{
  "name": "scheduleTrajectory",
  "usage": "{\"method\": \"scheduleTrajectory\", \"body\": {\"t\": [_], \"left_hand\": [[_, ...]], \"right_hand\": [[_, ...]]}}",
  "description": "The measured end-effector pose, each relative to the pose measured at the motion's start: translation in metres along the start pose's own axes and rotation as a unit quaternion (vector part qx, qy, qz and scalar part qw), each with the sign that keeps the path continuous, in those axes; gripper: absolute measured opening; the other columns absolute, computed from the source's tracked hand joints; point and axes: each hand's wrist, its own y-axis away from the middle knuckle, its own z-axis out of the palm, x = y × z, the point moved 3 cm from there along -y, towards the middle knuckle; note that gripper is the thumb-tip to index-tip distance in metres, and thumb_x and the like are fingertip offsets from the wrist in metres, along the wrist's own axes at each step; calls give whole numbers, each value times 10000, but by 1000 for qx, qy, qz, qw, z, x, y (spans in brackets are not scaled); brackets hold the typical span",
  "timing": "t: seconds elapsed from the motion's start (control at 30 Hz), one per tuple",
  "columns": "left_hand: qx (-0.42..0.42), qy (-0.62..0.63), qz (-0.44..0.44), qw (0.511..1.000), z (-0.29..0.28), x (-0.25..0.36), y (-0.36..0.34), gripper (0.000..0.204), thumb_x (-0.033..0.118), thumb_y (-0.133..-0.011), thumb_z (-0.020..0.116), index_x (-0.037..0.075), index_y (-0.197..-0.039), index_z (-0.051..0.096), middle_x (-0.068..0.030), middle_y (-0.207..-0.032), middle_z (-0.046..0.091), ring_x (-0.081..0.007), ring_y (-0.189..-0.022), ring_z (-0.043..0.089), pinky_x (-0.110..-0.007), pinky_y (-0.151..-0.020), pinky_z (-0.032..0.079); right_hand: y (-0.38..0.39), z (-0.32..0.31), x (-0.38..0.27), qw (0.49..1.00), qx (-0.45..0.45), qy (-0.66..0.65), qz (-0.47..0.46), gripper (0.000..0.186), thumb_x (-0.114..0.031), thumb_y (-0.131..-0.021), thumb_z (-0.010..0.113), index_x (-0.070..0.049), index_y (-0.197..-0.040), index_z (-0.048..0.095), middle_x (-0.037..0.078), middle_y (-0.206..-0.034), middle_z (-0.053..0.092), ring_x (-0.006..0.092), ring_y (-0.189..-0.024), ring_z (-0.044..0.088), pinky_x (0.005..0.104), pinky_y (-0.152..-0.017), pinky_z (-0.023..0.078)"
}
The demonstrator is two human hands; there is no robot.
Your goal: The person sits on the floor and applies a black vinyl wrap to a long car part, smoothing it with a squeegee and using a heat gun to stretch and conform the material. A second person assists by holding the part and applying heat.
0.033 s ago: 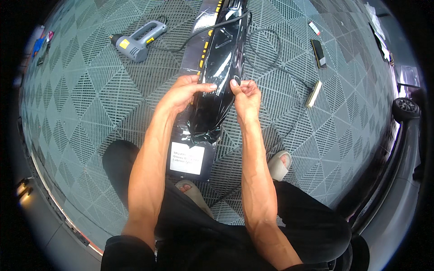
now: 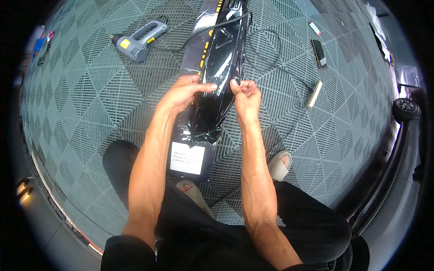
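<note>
A long part covered in glossy black film (image 2: 221, 58) lies lengthwise on a long dark cardboard box (image 2: 192, 67). The film is bunched and wrinkled at the part's near end. My left hand (image 2: 186, 92) grips the part's left side, thumb stretched across the top; its other fingers are partly hidden. At the right edge, my right hand (image 2: 246, 95) pinches the film between thumb and curled fingers. A white label (image 2: 186, 159) is on the box's near end, between my feet. A dark cable (image 2: 221, 25) crosses over the part's far end.
To the far left a grey heat gun (image 2: 133, 47) lies on the green-grey grated floor (image 2: 95, 95). On the right are a black block (image 2: 318, 54), a cream-coloured bar (image 2: 313, 94) and a small white-and-red item (image 2: 314, 28). A car wheel (image 2: 406, 108) shows at the right rim.
</note>
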Motion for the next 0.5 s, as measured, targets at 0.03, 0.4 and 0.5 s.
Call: {"method": "scheduleTrajectory", "body": {"t": [0.03, 0.4, 0.5], "left_hand": [[-3, 6, 7, 1000, 0, 0, -1, 278, 80, -808, 800, -12, -1043, 686, -60, -932, 719, -126, -796, 684, -261, -687, 552], [-23, 2, -7, 1000, -2, 3, -6, 265, 70, -846, 765, 32, -1091, 671, -41, -972, 724, -125, -862, 690, -289, -800, 554], [-22, 7, -8, 1000, -3, 5, -5, 263, 73, -851, 765, 30, -1092, 670, -44, -976, 723, -126, -851, 690, -286, -782, 556]], "right_hand": [[-1, 2, 2, 1000, -12, -20, -1, 177, -92, -893, 749, -46, -913, 580, -11, -769, 626, 51, -686, 515, 205, -653, 421], [8, 18, -11, 997, 1, -44, 59, 277, -75, -935, 679, -31, -1180, 559, 74, -887, 708, 101, -751, 587, 248, -686, 458], [9, 20, -15, 996, -25, -48, 66, 359, -62, -973, 616, -39, -1308, 489, 55, -915, 659, 65, -710, 547, 233, -610, 440]]}}
